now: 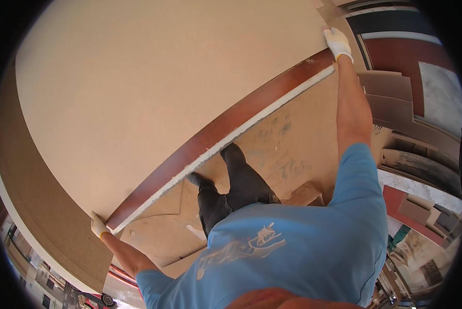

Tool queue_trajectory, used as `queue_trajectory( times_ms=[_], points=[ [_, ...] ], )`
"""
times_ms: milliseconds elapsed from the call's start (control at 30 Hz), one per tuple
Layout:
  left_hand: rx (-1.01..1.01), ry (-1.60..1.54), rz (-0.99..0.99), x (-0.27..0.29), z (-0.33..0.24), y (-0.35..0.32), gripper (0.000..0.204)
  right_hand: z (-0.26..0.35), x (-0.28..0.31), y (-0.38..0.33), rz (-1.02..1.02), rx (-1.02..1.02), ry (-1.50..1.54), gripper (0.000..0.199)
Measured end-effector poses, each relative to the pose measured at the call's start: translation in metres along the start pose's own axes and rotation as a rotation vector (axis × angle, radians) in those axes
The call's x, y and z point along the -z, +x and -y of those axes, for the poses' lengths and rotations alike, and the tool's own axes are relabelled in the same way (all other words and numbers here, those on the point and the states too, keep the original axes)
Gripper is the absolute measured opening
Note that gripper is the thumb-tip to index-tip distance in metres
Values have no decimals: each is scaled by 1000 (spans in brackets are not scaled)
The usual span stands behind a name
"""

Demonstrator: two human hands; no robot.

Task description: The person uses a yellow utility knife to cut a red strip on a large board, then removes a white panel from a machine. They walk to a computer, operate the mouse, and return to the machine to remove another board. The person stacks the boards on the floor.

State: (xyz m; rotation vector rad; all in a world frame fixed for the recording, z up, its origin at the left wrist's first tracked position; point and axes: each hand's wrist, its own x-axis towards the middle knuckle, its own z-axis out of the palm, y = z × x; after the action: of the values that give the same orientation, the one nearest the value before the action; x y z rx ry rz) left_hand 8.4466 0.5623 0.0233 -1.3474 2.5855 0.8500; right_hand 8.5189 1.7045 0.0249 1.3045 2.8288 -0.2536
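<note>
Board (153, 87), large and tan, gripped at opposite corners by gloved left hand (98, 226); right hand (337, 42) likewise.

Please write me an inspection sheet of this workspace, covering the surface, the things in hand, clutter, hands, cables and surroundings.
Surface: dusty, stained brown board floor under the person's feet.
Things in hand: large pale beige panel with a red-brown edge strip, held tilted at its two lower corners.
Clutter: small wooden block and loose board offcuts on the floor.
Hands: left hand, in a white glove, grips the panel's near corner; right hand, also gloved, grips the far corner with the arm stretched out.
Cables: nothing seen.
Surroundings: stacked brown and dark red boards on the right; a thick stack of board edges on the left.
</note>
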Motion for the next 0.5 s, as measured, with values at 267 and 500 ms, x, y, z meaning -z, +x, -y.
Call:
queue_trajectory(
  times_ms=[267, 500],
  points=[
    [-56, -34, 40, 4, 4, -5, 55, -37, -27, 5, -80, 24, 76, 71],
    [-81, 249, -70, 4, 11, -16, 64, -7, -38, 8, 75, -107, 332, 36]
  ],
)
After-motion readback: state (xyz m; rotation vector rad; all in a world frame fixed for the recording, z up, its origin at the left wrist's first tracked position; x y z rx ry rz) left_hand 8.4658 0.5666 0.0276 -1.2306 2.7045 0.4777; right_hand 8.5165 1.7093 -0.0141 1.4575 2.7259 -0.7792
